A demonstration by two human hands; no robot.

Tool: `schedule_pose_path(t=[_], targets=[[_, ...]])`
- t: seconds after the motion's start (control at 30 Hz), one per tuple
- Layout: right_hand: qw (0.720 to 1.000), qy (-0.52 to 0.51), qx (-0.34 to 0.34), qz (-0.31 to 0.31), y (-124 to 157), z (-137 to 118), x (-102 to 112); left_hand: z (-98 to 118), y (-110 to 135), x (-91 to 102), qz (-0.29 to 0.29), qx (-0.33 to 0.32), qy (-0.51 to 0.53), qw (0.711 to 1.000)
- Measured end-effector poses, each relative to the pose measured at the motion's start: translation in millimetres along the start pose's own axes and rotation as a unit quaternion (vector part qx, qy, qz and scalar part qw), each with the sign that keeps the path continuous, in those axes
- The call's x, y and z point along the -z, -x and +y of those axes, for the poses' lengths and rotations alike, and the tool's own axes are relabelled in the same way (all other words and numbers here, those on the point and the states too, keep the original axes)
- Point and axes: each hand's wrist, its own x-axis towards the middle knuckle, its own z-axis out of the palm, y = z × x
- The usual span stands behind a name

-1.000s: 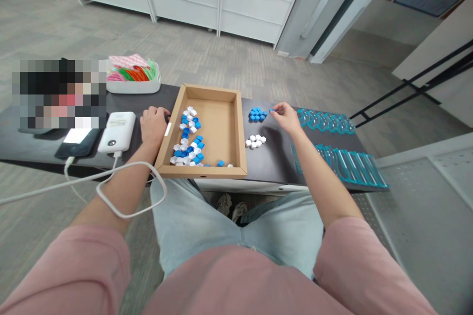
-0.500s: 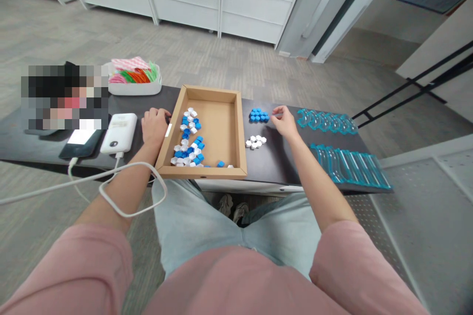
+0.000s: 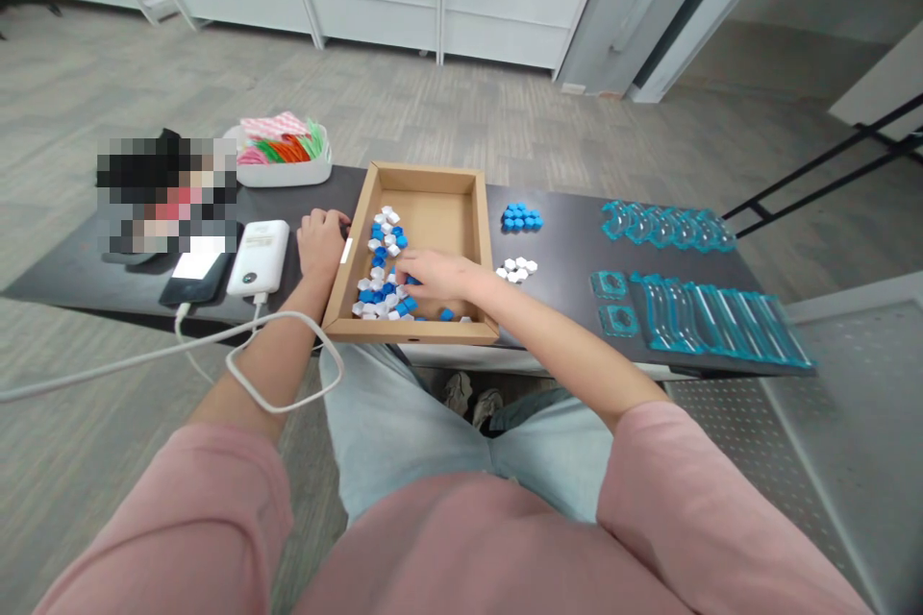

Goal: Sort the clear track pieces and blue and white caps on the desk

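Beneath the right hand (image 3: 438, 274), in the cardboard box (image 3: 414, 332), lie blue and white hexagonal pieces (image 3: 377, 275); whether its bent fingers (image 3: 413, 271) grasp one, I cannot tell. Right of that hand, on the bench (image 3: 562, 250), a white cluster (image 3: 520, 264) sits near the forearm (image 3: 562, 332), with a blue cluster (image 3: 522, 217) farther off. Just outside the box's wall rests the left hand (image 3: 321, 242), half-curled, its grip unclear, a white power bank (image 3: 260, 255) to its left.

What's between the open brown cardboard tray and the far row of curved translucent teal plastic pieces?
In the head view: small blue hexagonal pieces clustered on the dark tabletop, nearer the tray; white hexagonal pieces lie nearer the camera.
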Motion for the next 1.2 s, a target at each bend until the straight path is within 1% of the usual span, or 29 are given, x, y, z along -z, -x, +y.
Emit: schedule_pose_path(t=[0.1, 0.17, 0.23, 0.33, 0.43, 0.5, 0.6, 0.67, 0.73, 0.8, 0.9, 1.0, 1.2], targets=[[1.0, -0.013, -0.001, -0.01, 1.0, 4.1, -6.3, 1.1, 1.3, 1.3, 0.001, -0.002, 0.005, 1.0], [0.999, -0.036, 0.006, -0.007, 8.2, 9.1, -1.9, 1.8, 1.7, 2.1, 0.0, -0.003, 0.009, 1.0], [0.998, -0.065, 0.012, 0.01, 17.9, 14.3, 7.1, 2.2, 1.8, 2.3, 0.001, -0.002, 0.013, 1.0], [0.992, -0.109, -0.008, 0.062, 35.5, 25.5, 25.4, 2.0, 1.6, 1.7, 0.005, -0.001, 0.018, 1.0], [0.975, -0.148, -0.057, 0.155, 58.2, 48.5, 47.4, 0.9, 1.2, 0.7, 0.001, 0.0, 0.018, 1.0], [0.954, -0.16, -0.098, 0.235, 77.0, 73.4, 62.8, 0.2, 1.0, 0.1, -0.001, -0.002, 0.017, 1.0], [0.907, -0.158, -0.176, 0.348, 108.2, 120.7, 82.6, -0.1, 1.0, -0.6, 0.003, -0.005, 0.013, 1.0], [0.867, -0.172, -0.239, 0.403, 127.3, 151.9, 90.8, -0.1, 0.9, -1.2, 0.006, -0.004, 0.01, 1.0], [0.828, -0.195, -0.297, 0.435, 141.7, 177.3, 94.5, -0.1, 0.7, -1.7, 0.007, -0.004, 0.009, 1.0], [0.8, -0.209, -0.346, 0.443, 149.7, 195.6, 94.6, -0.3, 0.4, -2.0, 0.008, -0.005, 0.01, 1.0], [0.784, -0.187, -0.404, 0.432, 150.9, 212.5, 91.6, -0.7, 0.3, -1.5, 0.007, -0.005, 0.015, 1.0], [0.781, -0.156, -0.428, 0.428, 145.7, 222.7, 88.1, -0.9, 0.5, -0.8, 0.003, -0.001, 0.014, 1.0], [0.788, -0.137, -0.434, 0.416, 134.6, 231.3, 85.2, -1.3, 1.3, -0.5, 0.007, -0.004, 0.009, 1.0]])
